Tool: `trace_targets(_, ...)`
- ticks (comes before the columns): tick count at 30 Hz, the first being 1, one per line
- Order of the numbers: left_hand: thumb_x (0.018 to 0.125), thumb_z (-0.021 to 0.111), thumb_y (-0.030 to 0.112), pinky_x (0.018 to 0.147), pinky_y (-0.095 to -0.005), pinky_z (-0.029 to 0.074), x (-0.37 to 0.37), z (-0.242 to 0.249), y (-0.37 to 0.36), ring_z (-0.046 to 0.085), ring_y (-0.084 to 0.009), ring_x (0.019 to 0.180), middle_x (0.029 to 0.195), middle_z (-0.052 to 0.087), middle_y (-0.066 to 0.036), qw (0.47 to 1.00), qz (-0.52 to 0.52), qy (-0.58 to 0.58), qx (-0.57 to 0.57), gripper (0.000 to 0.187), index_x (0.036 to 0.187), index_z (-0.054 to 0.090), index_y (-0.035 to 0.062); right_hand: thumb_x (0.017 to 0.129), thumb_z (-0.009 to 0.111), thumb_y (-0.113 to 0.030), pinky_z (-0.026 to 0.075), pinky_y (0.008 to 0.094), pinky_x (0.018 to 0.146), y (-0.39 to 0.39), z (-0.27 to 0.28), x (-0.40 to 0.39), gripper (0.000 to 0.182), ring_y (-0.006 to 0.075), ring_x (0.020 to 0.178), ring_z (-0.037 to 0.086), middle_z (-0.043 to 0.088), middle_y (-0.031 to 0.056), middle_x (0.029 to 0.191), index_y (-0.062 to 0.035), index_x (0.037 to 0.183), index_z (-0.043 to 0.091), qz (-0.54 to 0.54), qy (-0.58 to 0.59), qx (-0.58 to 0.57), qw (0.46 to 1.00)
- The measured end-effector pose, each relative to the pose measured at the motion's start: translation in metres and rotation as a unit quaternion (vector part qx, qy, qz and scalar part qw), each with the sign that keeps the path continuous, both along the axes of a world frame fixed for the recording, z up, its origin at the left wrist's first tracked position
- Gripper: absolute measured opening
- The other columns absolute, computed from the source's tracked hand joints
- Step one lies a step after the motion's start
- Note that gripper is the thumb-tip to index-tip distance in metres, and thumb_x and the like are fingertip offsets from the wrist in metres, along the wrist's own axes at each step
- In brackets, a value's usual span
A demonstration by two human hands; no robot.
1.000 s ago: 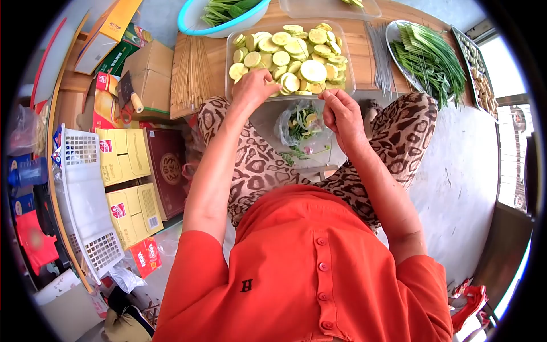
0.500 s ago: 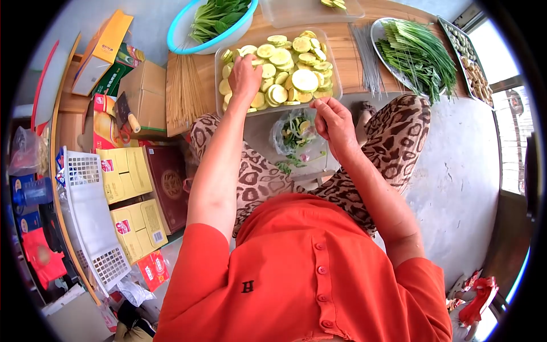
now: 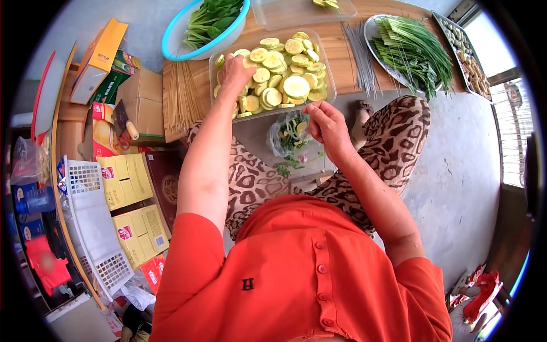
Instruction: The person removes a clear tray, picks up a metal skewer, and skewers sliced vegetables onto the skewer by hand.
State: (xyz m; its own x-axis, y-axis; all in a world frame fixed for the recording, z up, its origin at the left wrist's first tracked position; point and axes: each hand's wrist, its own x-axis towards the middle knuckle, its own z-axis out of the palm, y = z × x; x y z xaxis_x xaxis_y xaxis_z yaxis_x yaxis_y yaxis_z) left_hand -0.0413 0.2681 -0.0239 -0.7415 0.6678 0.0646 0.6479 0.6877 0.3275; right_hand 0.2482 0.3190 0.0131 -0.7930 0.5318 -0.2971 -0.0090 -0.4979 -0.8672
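Observation:
A clear plastic tray (image 3: 332, 94) on the wooden table is heaped with round yellow-green zucchini slices (image 3: 296, 86). My left hand (image 3: 233, 75) reaches into the tray's left side, fingers bent down and closed around a slice, with the fingertips partly hidden. Just off the tray's front right corner is my right hand (image 3: 329, 126), its thumb and index finger pinched together. Whatever thin thing sits in that pinch is too fine to make out.
Wooden skewers (image 3: 181, 97) lie left of the tray, metal skewers (image 3: 363, 57) right. Around them stand a blue-rimmed bowl of greens (image 3: 208, 28), a plate of chives (image 3: 413, 54) and another tray (image 3: 464, 60). A plastic bag of scraps (image 3: 288, 134) is below the table edge.
My left hand has shifted a little left among the slices. My right hand stays pinched near the tray corner. The whole view has tilted slightly.

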Motion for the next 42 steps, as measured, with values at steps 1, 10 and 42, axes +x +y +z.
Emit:
trace_targets(1,0.067,0.074,0.028,0.088,-0.0392,0.045,0.004,0.003,-0.003,0.053,-0.0355,0.106,0.113,0.053,-0.022,1.0,0.003,-0.006,0.002,0.058,0.116,0.06,0.0011,0.095,0.051,-0.02,0.023,0.0205,0.04,0.0,0.0,0.0,0.018,0.0053,0.044,0.032,0.041,-0.0033,0.053,-0.0038,0.091,0.057,-0.001,0.0,-0.002,1.0)
trace_targets(10,0.086,0.061,0.028,0.077,-0.0378,0.051,0.051,-0.006,-0.051,0.056,-0.024,0.083,0.101,0.056,-0.012,0.55,0.084,-0.628,0.544,0.038,0.112,0.054,0.002,0.093,0.052,-0.019,0.025,0.0207,0.041,-0.01,0.007,0.002,0.016,0.004,0.044,0.034,0.043,-0.0036,0.053,-0.0039,0.087,0.056,0.052,-0.017,0.011,0.998)
trace_targets(42,0.091,0.044,0.025,0.095,-0.0401,0.044,0.085,-0.019,-0.058,0.051,-0.0308,0.103,0.129,0.044,-0.027,0.251,-0.014,-0.702,0.667,0.041,0.119,0.051,-0.0051,0.096,0.05,-0.017,0.024,0.0188,0.043,-0.026,0.004,0.004,0.015,0.0023,0.045,0.032,0.04,-0.0067,0.055,-0.0037,0.092,0.056,0.145,-0.041,0.086,0.985)
